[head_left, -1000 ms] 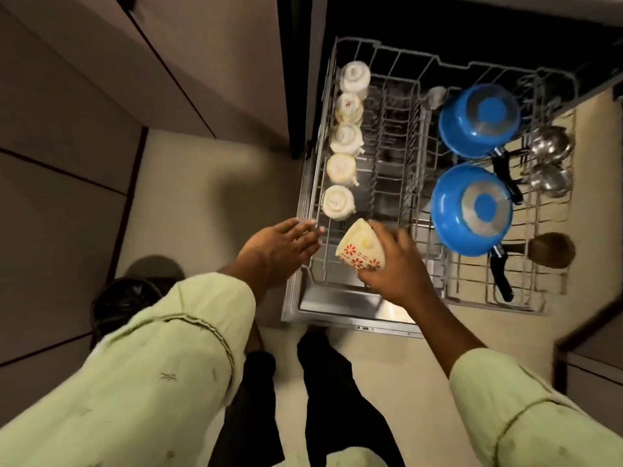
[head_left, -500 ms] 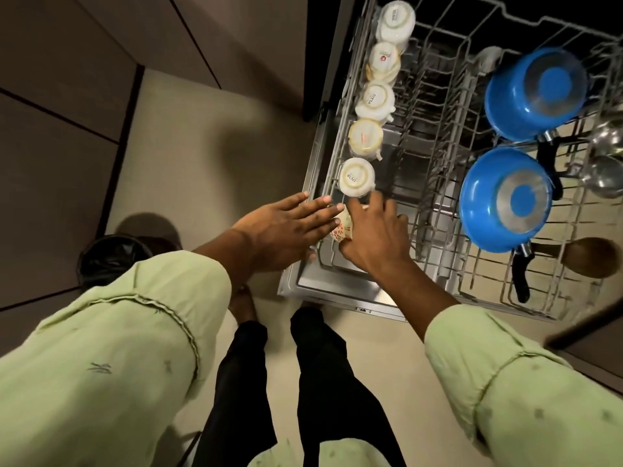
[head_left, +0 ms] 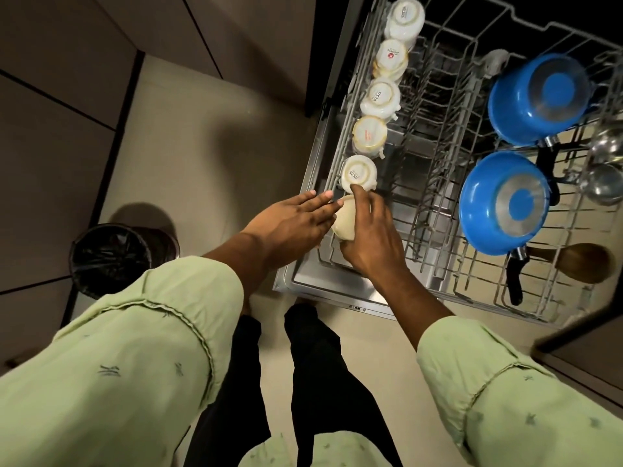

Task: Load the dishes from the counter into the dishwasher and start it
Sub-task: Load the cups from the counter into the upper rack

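The dishwasher's wire rack (head_left: 438,254) is pulled out below me. Along its left edge stand several white cups upside down, the nearest one (head_left: 358,173) just beyond my fingers. My right hand (head_left: 371,237) is closed on a cream cup (head_left: 344,220), holding it at the rack's near-left corner, right behind that row. My left hand (head_left: 290,227) lies flat with fingers extended, its tips touching the cream cup's left side and the rack edge. Two blue pans (head_left: 504,203) (head_left: 539,99) sit upside down on the right of the rack.
Steel ladles (head_left: 603,183) and a wooden-handled utensil (head_left: 586,262) lie at the rack's right side. A black-lined bin (head_left: 111,254) stands on the floor to the left. Cabinet fronts run along the left, and a dark counter edge (head_left: 580,328) juts in at the right.
My right hand has carried the cream cup down and left into the rack's near-left corner, turning its flowered side out of sight. My left hand has moved in against it. The view has closed in.
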A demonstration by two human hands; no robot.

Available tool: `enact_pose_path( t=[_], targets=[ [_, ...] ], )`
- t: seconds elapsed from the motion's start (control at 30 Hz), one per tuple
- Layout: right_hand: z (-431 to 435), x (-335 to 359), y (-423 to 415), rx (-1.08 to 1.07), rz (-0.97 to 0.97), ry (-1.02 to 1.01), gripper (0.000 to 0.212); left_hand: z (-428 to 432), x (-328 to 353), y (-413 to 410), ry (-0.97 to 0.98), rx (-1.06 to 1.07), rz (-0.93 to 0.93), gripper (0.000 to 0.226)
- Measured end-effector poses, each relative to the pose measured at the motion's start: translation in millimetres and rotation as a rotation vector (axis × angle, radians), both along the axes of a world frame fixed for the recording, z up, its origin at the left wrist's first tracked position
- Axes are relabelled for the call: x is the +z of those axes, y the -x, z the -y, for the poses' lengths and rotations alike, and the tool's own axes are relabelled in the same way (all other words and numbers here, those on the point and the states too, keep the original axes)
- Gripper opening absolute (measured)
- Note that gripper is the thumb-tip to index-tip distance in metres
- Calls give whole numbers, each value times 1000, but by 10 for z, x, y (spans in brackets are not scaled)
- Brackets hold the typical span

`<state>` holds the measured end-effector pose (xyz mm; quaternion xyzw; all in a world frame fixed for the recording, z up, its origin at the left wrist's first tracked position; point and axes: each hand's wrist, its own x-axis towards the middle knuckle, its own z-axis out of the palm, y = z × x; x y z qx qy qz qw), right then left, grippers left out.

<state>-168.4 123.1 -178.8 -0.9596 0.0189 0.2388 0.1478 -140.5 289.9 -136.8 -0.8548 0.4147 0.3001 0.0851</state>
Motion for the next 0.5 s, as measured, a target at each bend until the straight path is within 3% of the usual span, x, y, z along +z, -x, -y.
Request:
enact_pose_path(
  t=[0.27, 0.37, 0.5],
  targets=[
    [133, 54, 171, -107, -48, 34, 117, 43, 19, 33, -19, 31, 3, 57],
    [119, 179, 243, -176, -36, 62, 111, 75, 51, 96, -10, 74, 29, 58],
    [25, 387, 285, -166, -20, 52, 97, 81, 90, 273, 24, 277, 42, 78]
  ],
)
